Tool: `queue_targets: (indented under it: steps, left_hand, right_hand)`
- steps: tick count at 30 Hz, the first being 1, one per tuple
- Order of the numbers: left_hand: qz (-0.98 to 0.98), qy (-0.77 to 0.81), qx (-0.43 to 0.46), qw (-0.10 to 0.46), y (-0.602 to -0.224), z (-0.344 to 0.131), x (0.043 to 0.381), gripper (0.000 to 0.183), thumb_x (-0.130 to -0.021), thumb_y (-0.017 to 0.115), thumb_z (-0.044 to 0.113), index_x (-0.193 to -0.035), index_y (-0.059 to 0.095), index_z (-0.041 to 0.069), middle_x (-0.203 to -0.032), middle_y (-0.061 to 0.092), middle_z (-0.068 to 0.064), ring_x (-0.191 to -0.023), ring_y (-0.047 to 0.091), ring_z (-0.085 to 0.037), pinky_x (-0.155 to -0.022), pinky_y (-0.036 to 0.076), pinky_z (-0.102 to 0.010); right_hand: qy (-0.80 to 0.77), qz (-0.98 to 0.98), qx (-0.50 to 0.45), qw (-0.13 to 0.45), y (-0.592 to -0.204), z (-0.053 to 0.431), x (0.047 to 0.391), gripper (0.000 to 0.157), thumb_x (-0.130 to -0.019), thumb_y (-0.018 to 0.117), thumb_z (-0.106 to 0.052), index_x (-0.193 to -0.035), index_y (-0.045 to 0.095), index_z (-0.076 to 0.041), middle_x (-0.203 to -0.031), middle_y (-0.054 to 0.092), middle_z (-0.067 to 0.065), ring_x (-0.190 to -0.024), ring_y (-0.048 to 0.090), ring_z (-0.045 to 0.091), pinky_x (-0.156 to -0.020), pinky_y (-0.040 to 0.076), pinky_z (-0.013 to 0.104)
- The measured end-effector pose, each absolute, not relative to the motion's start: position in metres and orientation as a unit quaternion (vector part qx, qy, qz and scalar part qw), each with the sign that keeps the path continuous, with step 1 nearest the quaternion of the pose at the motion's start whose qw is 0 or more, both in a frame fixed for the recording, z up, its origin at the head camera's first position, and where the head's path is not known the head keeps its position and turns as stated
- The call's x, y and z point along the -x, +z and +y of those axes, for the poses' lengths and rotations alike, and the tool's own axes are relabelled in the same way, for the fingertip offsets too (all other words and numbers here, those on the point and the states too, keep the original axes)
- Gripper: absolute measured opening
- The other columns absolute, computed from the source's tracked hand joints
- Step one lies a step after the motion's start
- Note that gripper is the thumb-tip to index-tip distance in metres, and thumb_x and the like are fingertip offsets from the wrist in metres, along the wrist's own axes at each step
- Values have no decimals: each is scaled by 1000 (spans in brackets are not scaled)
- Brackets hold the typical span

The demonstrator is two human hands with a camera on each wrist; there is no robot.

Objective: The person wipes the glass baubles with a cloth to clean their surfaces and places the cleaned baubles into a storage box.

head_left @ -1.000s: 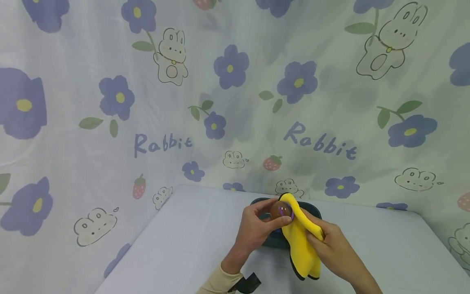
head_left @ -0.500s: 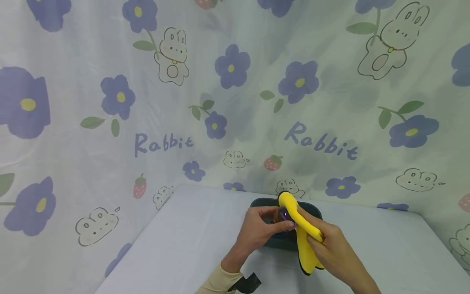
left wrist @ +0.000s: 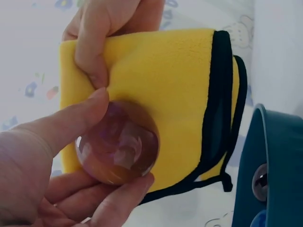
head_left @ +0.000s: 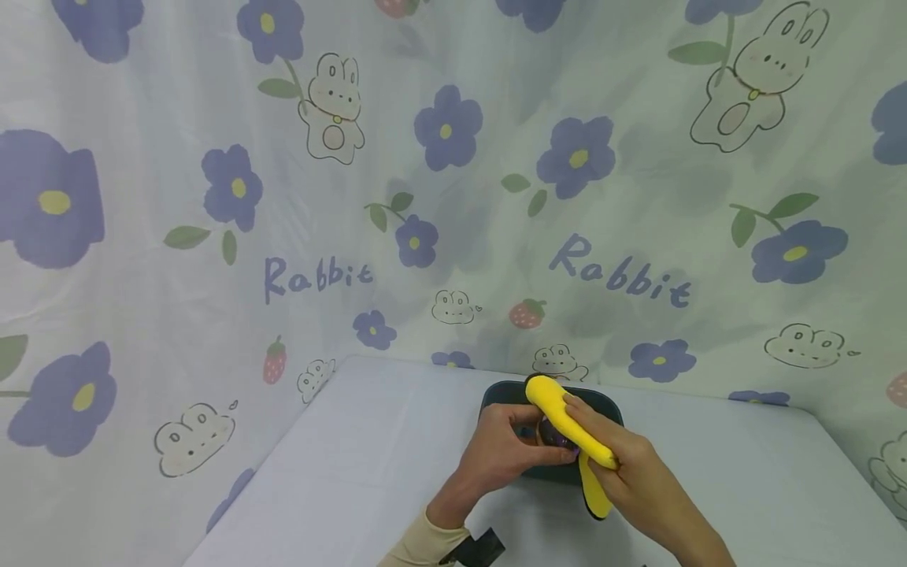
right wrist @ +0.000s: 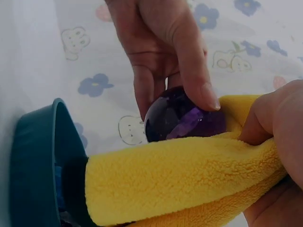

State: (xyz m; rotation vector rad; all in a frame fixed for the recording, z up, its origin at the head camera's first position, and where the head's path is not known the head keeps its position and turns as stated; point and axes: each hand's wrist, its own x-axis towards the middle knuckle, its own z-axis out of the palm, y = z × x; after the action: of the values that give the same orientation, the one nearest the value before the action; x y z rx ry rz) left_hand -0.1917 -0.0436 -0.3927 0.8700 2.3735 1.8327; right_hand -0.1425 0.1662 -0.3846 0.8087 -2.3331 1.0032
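A glossy see-through purple ball (left wrist: 118, 146) sits between the thumb and fingers of my left hand (head_left: 492, 445). My right hand (head_left: 638, 472) grips a folded yellow cloth (left wrist: 165, 94) with black edging. The cloth lies against the ball's side, as the right wrist view shows, and one end of it hangs down. From the head view the cloth and fingers hide much of the ball. Both hands are above the near part of a dark teal tub (head_left: 499, 390).
Round glossy items (left wrist: 260, 182), one of them blue, show in the tub, mostly hidden. The tub stands on a white table (head_left: 340, 441). Behind the table hangs a curtain (head_left: 482, 213) printed with flowers and rabbits.
The cloth has swung over the top of the ball and its hanging part shows less. The ball has dropped slightly and turned in my left hand. Both hands keep their hold.
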Motion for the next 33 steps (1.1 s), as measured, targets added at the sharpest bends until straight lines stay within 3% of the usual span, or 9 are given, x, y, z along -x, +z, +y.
queue_targets:
  steps: [2,8,13,18,23,33]
  left_hand:
    - [757,588,-286,10,-392,-44,191,31,-80,90,29,-109,79,23,-100,77,9,-83,70,-2,-73,63,-24]
    - [737,603,-305,21,-391,-45,188,44,-82,89,22,-124,75,20,-123,74,7,-105,73,-5,-86,63,-25]
    - [737,599,-312,15,-389,-47,187,48,-81,89,21,-127,74,17,-125,74,4,-104,73,-4,-85,62,-23]
    - [739,597,-312,15,-387,-47,187,51,-82,89,20,-130,72,16,-127,74,-3,-104,74,-5,-86,62,-22]
    - [722,616,-315,17,-387,-47,187,50,-83,88,17,-130,73,17,-126,75,-7,-103,75,-10,-86,63,-26]
    - [681,659,-319,-6,-388,-46,191,48,-85,87,25,-129,74,17,-126,76,-4,-106,76,-15,-84,65,-33]
  right_hand:
    - [357,-853,-294,240,-385,167,144,65,-93,68,8,-152,52,-14,-151,60,8,-122,69,23,-92,59,18]
    - [375,-851,-293,223,-386,170,147,62,-94,65,9,-152,52,-10,-147,63,12,-108,69,9,-82,64,24]
    - [421,-844,-282,173,-387,173,149,57,-98,61,7,-152,52,-8,-144,64,17,-97,67,4,-80,64,25]
    - [465,-829,-276,142,-390,179,152,57,-96,59,11,-151,52,-4,-123,73,18,-79,62,3,-72,62,22]
    - [492,-813,-282,133,-392,183,155,51,-98,56,9,-149,50,4,-111,73,19,-76,62,4,-68,61,23]
    - [532,-804,-243,105,-393,182,155,49,-100,55,5,-148,50,6,-90,66,10,-66,61,10,-59,57,26]
